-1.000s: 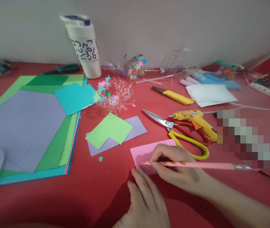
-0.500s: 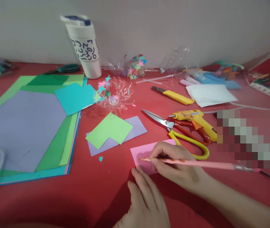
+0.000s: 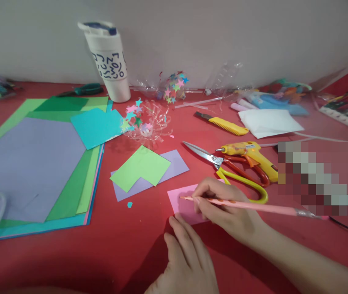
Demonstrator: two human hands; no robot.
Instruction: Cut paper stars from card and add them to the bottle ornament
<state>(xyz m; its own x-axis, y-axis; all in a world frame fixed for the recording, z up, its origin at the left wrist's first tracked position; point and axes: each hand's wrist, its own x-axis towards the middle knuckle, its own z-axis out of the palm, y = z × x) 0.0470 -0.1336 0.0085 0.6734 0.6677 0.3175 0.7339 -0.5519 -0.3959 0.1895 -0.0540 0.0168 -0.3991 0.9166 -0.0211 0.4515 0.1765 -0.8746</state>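
My right hand (image 3: 225,208) is closed around a long pink pencil (image 3: 262,207) with orange dots, its tip resting on a small pink paper (image 3: 181,202) on the red table (image 3: 137,245). My left hand (image 3: 186,257) lies flat with fingers stretched out, fingertips pressing on the near edge of the pink paper. Just beyond the paper lie yellow-and-red-handled scissors (image 3: 238,173) and a yellow glue gun (image 3: 250,157).
A light green paper piece (image 3: 140,167) lies on a lilac piece (image 3: 174,163) to the left. A stack of coloured sheets (image 3: 36,163) fills the left side. A white tumbler (image 3: 109,61), a clear plastic flower with stars (image 3: 146,118), a yellow box cutter (image 3: 222,123) and white paper (image 3: 268,122) sit further back.
My right hand and the pencil tip have shifted slightly away from me across the pink paper. My left hand has stayed in place.
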